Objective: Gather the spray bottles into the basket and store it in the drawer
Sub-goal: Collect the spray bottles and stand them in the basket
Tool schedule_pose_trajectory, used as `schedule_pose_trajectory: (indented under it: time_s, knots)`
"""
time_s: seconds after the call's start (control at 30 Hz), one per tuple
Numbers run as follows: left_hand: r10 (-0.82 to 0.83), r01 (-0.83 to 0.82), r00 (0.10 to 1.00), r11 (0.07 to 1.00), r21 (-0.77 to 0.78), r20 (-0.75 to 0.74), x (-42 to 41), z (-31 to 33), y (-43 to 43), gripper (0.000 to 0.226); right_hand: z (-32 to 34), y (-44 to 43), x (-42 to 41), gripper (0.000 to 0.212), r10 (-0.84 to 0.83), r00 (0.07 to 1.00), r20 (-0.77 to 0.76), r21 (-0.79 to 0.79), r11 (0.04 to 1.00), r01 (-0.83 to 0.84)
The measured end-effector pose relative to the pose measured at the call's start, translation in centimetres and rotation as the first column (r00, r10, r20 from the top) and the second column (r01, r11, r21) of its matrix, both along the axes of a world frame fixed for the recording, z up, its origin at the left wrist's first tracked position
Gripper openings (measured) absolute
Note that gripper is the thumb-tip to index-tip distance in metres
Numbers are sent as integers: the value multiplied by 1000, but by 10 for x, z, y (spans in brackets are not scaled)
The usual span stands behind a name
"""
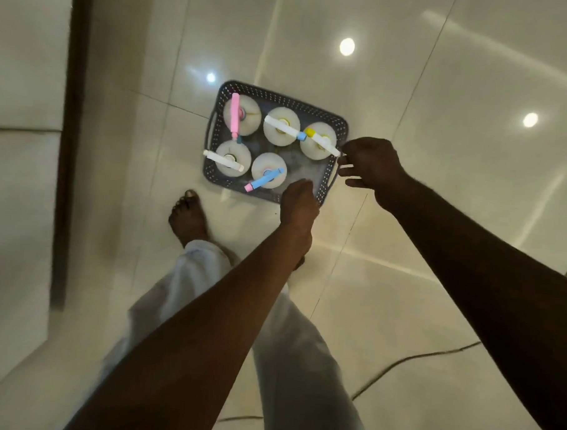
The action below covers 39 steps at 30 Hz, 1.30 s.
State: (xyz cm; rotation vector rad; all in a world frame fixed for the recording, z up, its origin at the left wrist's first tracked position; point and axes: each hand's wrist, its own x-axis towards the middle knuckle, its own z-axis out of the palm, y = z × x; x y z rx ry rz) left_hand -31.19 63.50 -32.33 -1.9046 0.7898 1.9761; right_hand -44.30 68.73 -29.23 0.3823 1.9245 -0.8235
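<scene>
On floor (435,286), nearest: bare foot (188,217) near basket's near left corner | left hand (297,202) over basket's near right corner, fingers hidden, grip cannot be told | right hand (372,165) just beside right handle (335,175), fingers loosely spread, gripping nothing | basket (280,99) on floor, five bottles (281,127) upright inside: two near edge, three far edge

Both forearms bare from the wrist to the frame edge. Left hand (297,199) and right hand (372,166) bare, backs toward the camera, fine detail lost to blur. Loose, pale white trousers (301,362): baggy cloth, creased along the leg, hem bunched at the ankle. One bare foot (188,217) shows below the hem, toes visible.
</scene>
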Motion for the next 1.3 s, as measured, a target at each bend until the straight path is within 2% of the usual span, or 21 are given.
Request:
schedule_pose_trajectory:
  time_s: [0.17, 0.3, 0.4, 0.53, 0.73, 0.9, 1.13, 1.3]
  knots:
    - [-10, -13, 993, 980, -200, -114, 27, 124, -27, 19, 96, -18, 45, 9, 29, 999, -36, -121, 992, -33]
    - [-114, 43, 978, 931, -363, -175, 54, 209, -60, 20, 173, -46, 83, 10, 20, 998, -61, -216, 976, -33]
    - [-168, 59, 967, 881, -469, -194, 83, 258, -88, 20, 222, -72, 113, 13, 77, 992, -97, -257, 961, -100]
    - [-135, 6, 974, 822, -569, -185, 143, 308, -135, 19, 277, -120, 162, 20, 178, 975, -132, -308, 928, -211]
    - [80, -162, 984, 781, -603, -161, 256, 352, -207, 31, 323, -190, 244, 23, 261, 956, -135, -363, 885, -292]
    - [187, -235, 972, 735, -636, -142, 362, 373, -272, 23, 338, -268, 327, 20, 334, 931, -147, -411, 835, -364]
    - [384, -375, 914, 673, -637, -132, 503, 379, -353, 26, 340, -365, 438, 24, 455, 877, -153, -413, 777, -475]
    - [492, -438, 864, 632, -639, -106, 573, 376, -398, 28, 341, -418, 495, 27, 533, 833, -150, -387, 743, -545]
